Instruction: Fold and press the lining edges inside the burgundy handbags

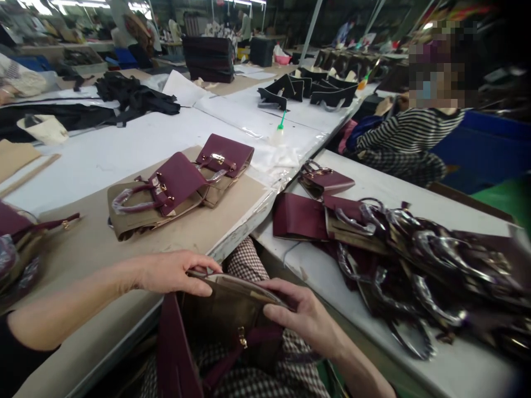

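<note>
A half-made burgundy handbag (226, 326) with a tan lining lies on my lap, its open top facing up. My left hand (172, 272) pinches the left side of its rim, fingers closed on the edge. My right hand (301, 315) grips the right side of the rim, thumb over the lining. A small gold clasp shows on the bag's front. Two similar burgundy bags (178, 185) with wrapped handles lie on a tan sheet on the table ahead.
A heap of burgundy bag parts (415, 260) with wrapped handles covers the right table. A glue bottle with a green tip (279, 130) stands farther back. A person in a striped top (410, 132) sits at the right. Black pieces (307, 88) lie at the far end.
</note>
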Available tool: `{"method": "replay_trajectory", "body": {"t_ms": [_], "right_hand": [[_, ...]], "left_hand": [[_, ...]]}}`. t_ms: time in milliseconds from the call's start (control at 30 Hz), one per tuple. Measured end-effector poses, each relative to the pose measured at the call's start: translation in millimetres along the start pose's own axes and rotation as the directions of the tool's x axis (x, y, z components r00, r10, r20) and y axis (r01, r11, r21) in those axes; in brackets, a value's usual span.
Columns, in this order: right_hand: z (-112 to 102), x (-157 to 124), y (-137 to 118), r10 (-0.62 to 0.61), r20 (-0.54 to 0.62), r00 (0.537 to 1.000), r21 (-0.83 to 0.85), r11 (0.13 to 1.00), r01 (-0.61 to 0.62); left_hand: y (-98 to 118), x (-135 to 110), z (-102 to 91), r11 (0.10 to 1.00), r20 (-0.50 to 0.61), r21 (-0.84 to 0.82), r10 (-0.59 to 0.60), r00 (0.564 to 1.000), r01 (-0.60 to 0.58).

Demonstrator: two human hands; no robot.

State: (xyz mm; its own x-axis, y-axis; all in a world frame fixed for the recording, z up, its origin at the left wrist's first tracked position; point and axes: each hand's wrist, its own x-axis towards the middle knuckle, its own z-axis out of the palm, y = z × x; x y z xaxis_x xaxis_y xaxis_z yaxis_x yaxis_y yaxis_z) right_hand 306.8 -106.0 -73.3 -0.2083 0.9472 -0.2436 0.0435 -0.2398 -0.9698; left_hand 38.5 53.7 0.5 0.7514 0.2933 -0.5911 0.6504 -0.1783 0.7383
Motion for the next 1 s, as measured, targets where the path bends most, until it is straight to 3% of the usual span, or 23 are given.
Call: {"method": "replay_trajectory", "body": {"t_ms": [100,167,300,500,833,1000], "right_hand": [[5.6,1.5,0.1,-0.11,-0.133,0.985,-0.054,0.993,0.103],[8.7,1.9,-1.3,-0.265,-0.209,0.941,-0.203,0.953,0.224],[9.9,-0.1,-6.8,-0.454,-0.153,0.878,-0.501,0.801,0.327],[6.9,-2.3,-16.2,-0.439,-0.062,0.896,-0.664,0.689,0.291],[9.1,0.9,-27.3,-0.381,0.013,0.924,-0.639,0.708,0.301],[15.5,-0.2,-34.1,-0.291,-0.092,0.952,-0.663,0.731,0.16]], "left_hand": [[-0.8,2.9,0.0,0.999,-0.038,0.054,-0.006,0.999,0.008],[-2.6,3.9,0.6,0.999,-0.029,0.042,0.005,1.0,-0.004],[-7.4,4.5,1.5,0.999,-0.021,0.027,0.032,0.999,-0.031],[-7.1,3.3,1.5,1.0,-0.017,0.025,0.006,1.0,-0.006],[-7.5,1.4,0.2,0.999,-0.005,0.028,0.019,1.0,-0.019],[-7.0,0.9,2.1,1.0,-0.022,0.012,-0.003,1.0,0.003]]}}
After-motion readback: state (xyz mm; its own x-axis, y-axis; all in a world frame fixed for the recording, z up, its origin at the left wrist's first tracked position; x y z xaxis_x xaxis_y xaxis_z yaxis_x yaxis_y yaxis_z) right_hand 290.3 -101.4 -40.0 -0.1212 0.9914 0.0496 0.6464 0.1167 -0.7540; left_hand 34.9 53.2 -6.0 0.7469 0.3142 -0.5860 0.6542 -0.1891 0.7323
